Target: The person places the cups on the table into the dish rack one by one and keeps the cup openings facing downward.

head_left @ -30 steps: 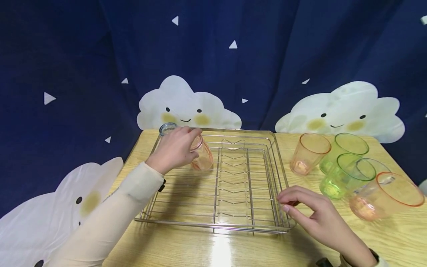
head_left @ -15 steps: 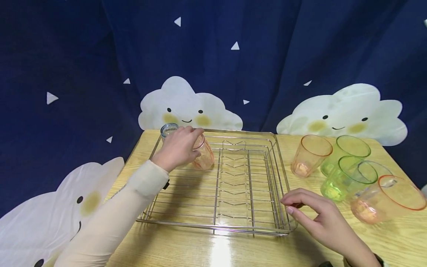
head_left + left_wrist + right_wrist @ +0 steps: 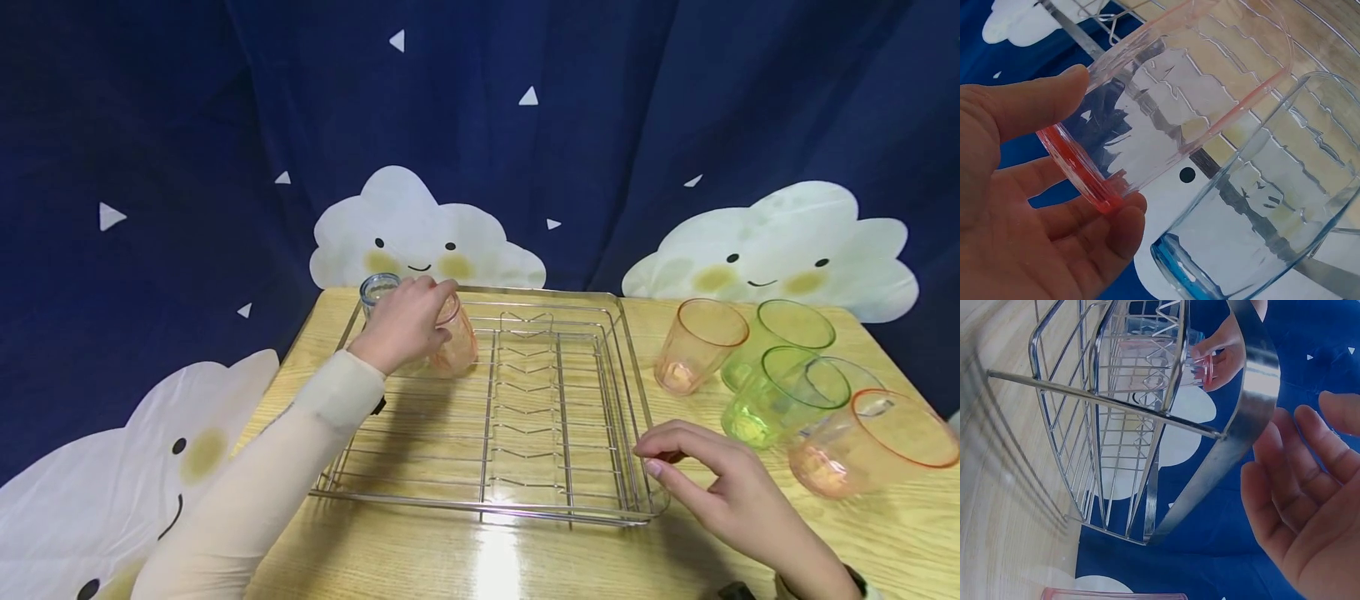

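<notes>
Room above middle of rack (image 3: 480, 505); blue glass (image 3: 1266, 194) blocks rear left

Compared with a second ago, the left hand (image 3: 405, 327) sits slightly farther forward, and the pink cup (image 3: 457, 350) in its grip is a touch nearer the back of the rack (image 3: 420, 501). The left sleeve (image 3: 300, 454) lies a bit farther forward and to the right. The right hand's (image 3: 723, 483) fingertips reach slightly less far in over the rack's right edge.
</notes>
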Demonstrator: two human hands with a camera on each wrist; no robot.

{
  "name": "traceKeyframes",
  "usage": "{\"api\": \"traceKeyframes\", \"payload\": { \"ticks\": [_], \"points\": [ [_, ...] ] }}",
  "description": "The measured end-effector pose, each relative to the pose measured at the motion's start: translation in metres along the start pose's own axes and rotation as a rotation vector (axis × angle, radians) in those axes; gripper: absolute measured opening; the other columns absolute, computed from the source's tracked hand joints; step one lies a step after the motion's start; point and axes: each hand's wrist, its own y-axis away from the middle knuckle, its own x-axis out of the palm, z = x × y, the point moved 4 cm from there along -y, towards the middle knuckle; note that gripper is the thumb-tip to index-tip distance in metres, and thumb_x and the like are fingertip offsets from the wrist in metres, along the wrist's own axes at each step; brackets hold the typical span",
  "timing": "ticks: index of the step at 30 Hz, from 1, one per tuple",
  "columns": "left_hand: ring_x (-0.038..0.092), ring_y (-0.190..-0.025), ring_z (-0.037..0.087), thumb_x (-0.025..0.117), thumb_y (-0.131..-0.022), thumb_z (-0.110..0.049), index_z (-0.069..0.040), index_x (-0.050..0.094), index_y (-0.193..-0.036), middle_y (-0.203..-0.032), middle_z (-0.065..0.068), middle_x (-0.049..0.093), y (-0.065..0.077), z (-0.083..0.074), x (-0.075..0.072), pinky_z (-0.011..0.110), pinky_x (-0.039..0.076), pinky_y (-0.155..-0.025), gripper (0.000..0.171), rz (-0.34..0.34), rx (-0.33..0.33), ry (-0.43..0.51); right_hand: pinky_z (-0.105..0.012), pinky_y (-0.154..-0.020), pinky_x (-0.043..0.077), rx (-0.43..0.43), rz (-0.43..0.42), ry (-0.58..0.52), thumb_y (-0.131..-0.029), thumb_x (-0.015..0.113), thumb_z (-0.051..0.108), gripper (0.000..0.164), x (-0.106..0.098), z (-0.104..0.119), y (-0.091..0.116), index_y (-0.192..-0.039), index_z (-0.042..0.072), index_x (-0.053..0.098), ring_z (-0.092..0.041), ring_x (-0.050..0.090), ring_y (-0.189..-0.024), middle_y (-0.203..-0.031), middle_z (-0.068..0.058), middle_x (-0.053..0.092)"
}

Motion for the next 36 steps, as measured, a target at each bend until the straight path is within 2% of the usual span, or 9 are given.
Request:
{"api": "traceKeyframes", "payload": {
  "ticks": [10,15,24,31,36],
  "points": [
    [0.057,-0.092,0.029,0.074,-0.074,-0.02,-0.014,0.049,-0.124,-0.107,0.009,0.058,-0.006,0.0,0.002,0.042,0.051,-0.073,0.056,-0.005,0.01,0.018,-0.006,-0.083,0.041,0.013,0.0,0.017,-0.07,0.07,-0.007,0.04,0.0,-0.002,0.002,-0.095,0.023,0.065,0.0,0.06,-0.088,-0.092,0.013,0.065],
    [0.058,-0.093,0.033,0.069,-0.08,-0.02,-0.012,0.039,-0.136,-0.123,0.009,0.052,-0.008,0.001,0.008,0.044,0.051,-0.079,0.063,0.048,-0.003,0.037,-0.007,-0.083,0.042,0.004,0.003,0.005,-0.07,0.071,-0.008,0.04,0.002,-0.003,0.004,-0.095,0.022,0.065,0.0,0.06,-0.088,-0.093,0.011,0.066],
    [0.056,-0.092,0.033,0.067,-0.082,-0.02,-0.014,0.037,-0.136,-0.123,0.009,0.051,-0.014,0.003,0.012,0.045,0.05,-0.079,0.063,0.067,-0.029,0.053,-0.006,-0.084,0.041,0.013,-0.004,0.021,-0.069,0.071,-0.007,0.04,-0.001,-0.004,0.004,-0.094,0.023,0.065,0.001,0.06,-0.089,-0.092,0.012,0.065],
    [0.052,-0.113,0.039,0.066,-0.083,-0.02,-0.017,0.032,-0.14,-0.142,0.012,0.038,-0.018,0.01,0.015,0.05,0.048,-0.088,0.067,0.097,-0.083,0.077,-0.008,-0.08,0.042,0.018,0.008,0.02,-0.07,0.071,-0.007,0.04,0.002,-0.003,0.004,-0.095,0.024,0.065,0.001,0.06,-0.086,-0.092,0.013,0.065],
    [0.049,-0.117,0.041,0.065,-0.084,-0.022,-0.017,0.029,-0.143,-0.148,0.014,0.03,-0.019,0.011,0.017,0.052,0.048,-0.089,0.069,0.116,-0.098,0.066,-0.007,-0.08,0.042,0.024,0.007,0.022,-0.07,0.071,-0.007,0.04,0.002,-0.002,0.003,-0.095,0.024,0.065,0.001,0.06,-0.086,-0.092,0.013,0.065]
  ]
}}
